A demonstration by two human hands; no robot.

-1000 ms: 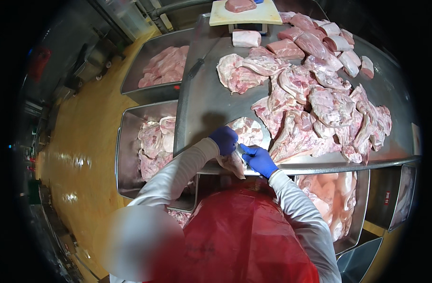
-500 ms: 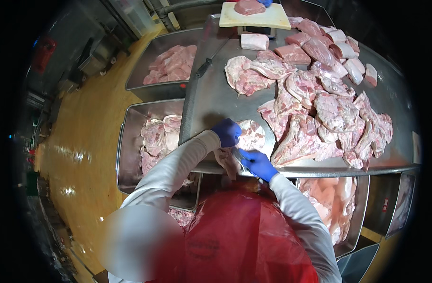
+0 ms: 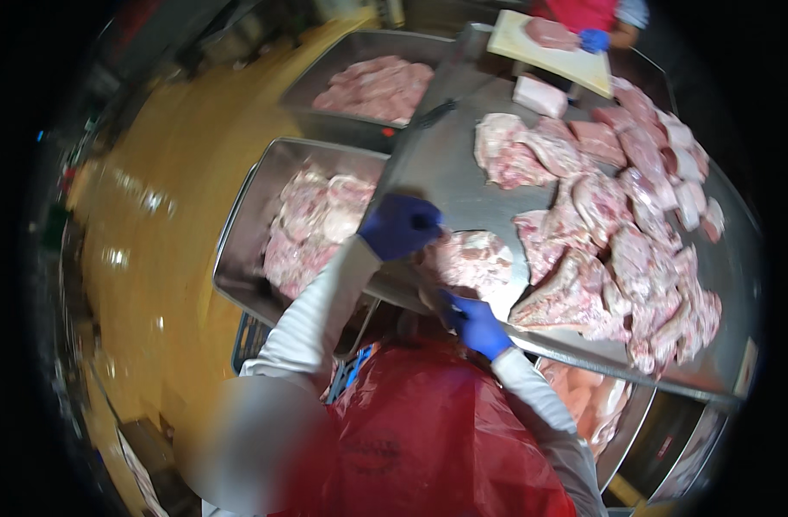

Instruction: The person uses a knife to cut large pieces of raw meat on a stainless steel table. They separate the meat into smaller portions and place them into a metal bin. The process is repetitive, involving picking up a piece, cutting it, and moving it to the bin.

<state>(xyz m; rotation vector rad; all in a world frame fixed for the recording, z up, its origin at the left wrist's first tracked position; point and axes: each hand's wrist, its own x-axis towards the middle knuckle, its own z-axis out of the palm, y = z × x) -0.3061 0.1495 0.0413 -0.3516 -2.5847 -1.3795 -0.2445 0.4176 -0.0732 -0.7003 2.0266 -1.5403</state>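
My left hand (image 3: 401,227), in a blue glove, is closed near the table's left edge, just up and left of a pale, fatty cut of meat (image 3: 471,261). Whether anything is inside its curled fingers is hidden. My right hand (image 3: 480,327), also gloved in blue, is wrapped around a knife (image 3: 432,299) at the near edge of the table. Motion smears the blade, which points up and left toward the meat. That cut lies flat on the metal table (image 3: 446,177), partly over a pale round surface (image 3: 508,297).
Several trimmed meat pieces (image 3: 622,250) are heaped on the right. A sharpening steel (image 3: 435,114) lies near the far left edge. Across the table, a co-worker's gloved hand (image 3: 594,40) touches meat on a white cutting board (image 3: 549,57). Metal bins (image 3: 239,237) of meat stand alongside.
The view has turned, shifting the table rightward and tilting it. My left hand has come away from the meat, up and left. My right hand still grips the knife near the edge.
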